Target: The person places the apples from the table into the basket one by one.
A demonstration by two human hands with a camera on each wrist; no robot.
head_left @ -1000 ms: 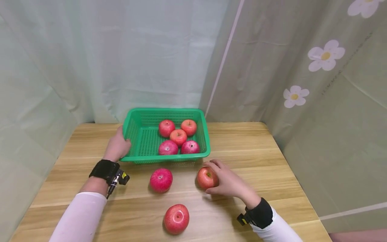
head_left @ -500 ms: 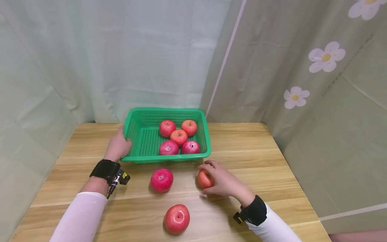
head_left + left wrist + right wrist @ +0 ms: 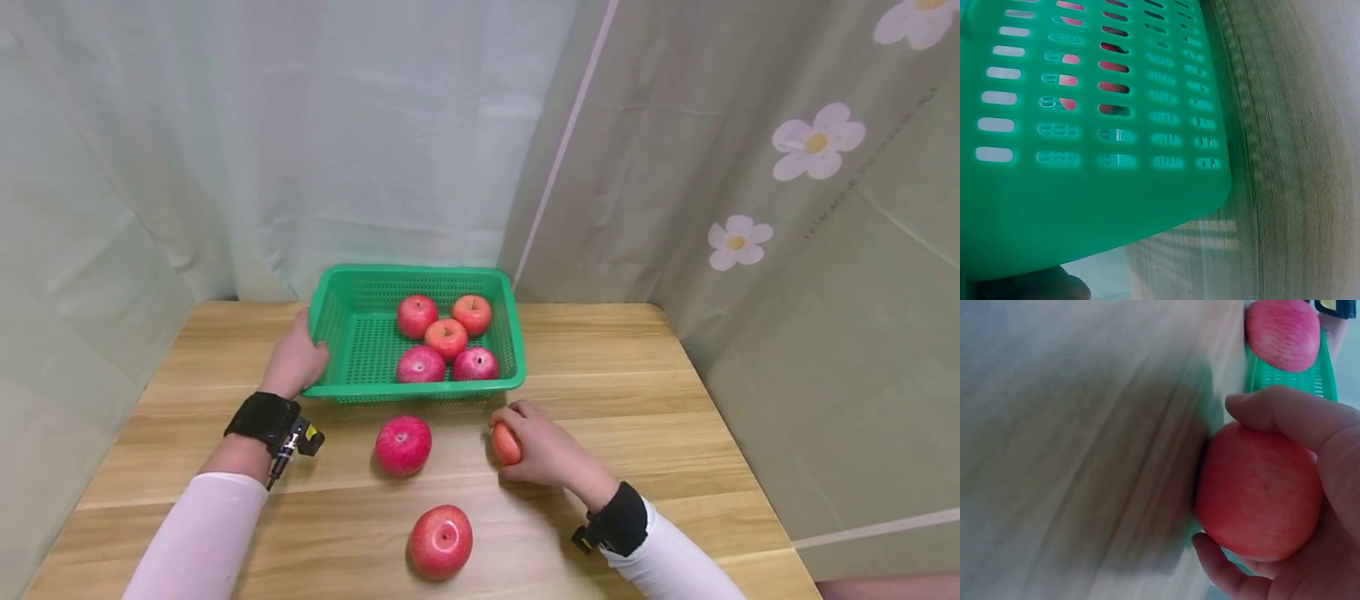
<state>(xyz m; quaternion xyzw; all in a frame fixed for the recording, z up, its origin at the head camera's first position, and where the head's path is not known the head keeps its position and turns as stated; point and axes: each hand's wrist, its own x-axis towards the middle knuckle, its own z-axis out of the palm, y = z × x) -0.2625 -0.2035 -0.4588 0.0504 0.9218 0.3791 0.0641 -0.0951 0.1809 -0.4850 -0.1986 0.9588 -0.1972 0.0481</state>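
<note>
In the head view my left hand (image 3: 297, 360) grips the left rim of a green plastic basket (image 3: 412, 390), thumb over the edge. Several red apples sit grouped in the basket's right half, among them a middle apple (image 3: 446, 339). The perforated basket wall (image 3: 1091, 200) fills most of the left wrist view. To the front right of the basket, my right hand (image 3: 546, 446) curls round an apple (image 3: 1260, 490), thumb on one side and fingers on the other. That apple is right at the tabletop, partly hidden by the hand in the head view.
A darker pink-red apple (image 3: 403, 446) lies on the wooden table (image 3: 615, 358) just in front of the basket. Another red apple (image 3: 441, 542) lies nearer the front. Behind the table hangs a pale curtain (image 3: 390, 150), with more curtain on both sides.
My right hand has moved slightly left and closed round the apple, which now shows less behind the fingers. The left hand keeps its grip on the basket, which stays in place.
</note>
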